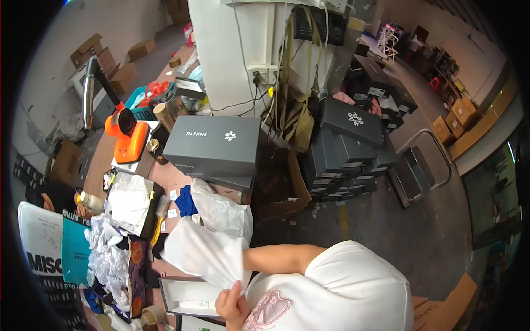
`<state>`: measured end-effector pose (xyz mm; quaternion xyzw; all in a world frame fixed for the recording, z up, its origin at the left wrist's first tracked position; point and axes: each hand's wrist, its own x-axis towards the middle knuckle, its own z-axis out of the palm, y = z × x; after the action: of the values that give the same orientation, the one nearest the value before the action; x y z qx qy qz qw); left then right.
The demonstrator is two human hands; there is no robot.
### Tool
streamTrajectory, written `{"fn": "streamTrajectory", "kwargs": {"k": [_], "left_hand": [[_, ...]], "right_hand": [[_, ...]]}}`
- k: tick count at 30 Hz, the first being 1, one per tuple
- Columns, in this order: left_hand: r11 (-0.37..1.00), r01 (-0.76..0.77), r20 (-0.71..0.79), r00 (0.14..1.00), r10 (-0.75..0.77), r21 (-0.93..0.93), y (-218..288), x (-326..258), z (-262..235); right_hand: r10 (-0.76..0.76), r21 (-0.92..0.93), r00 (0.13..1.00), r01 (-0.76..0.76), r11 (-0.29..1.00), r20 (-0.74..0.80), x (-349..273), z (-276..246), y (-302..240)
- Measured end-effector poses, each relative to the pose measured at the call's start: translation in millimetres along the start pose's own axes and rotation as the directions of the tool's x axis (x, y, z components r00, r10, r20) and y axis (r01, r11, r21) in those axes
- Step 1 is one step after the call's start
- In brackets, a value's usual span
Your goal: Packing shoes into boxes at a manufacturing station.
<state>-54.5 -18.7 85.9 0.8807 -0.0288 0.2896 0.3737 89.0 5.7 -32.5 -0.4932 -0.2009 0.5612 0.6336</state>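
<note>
A thin white sheet of tissue paper hangs crumpled above the table. At its lower corner my left hand has its fingers closed in a pinch on the edge. My right arm reaches in from the right, and its hand is hidden by the sheet, so its fingers do not show. Below the sheet lies an open white-lined box, with part of a second box at the lower edge. Beyond the sheet lies a crumpled white plastic bag, beside a blue cloth.
Grey shoeboxes stand on the table, with more stacked shoeboxes by the pillar. A yellow-handled brush, an orange device and crumpled paper are at left. Another person's hand shows there. A trolley stands right.
</note>
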Motion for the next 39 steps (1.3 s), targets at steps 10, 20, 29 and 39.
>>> {"fn": "streamTrajectory", "kwargs": {"k": [10,20,29,39], "left_hand": [[-0.148,0.13,0.189,0.41,-0.893,-0.98,-61,-25,-12],[0.31,-0.069,-0.316,0.11,-0.942,-0.948,-77,-35,-49],[0.726,0.687,-0.029,0.727,-0.686,0.028,-122,-100,-6],[0.616,0.238,0.393,0.588,-0.707,0.751,-210,-109,-28]], "right_hand": [[0.117,-0.083,0.981,-0.105,0.991,0.155,-18,42,8],[0.34,0.443,0.817,-0.547,0.71,0.465,-103,-1,-50],[-0.009,0.096,0.963,0.037,0.995,-0.27,-107,-37,-66],[-0.054,-0.092,0.986,0.039,0.995,-0.158,-94,-24,-52]]}}
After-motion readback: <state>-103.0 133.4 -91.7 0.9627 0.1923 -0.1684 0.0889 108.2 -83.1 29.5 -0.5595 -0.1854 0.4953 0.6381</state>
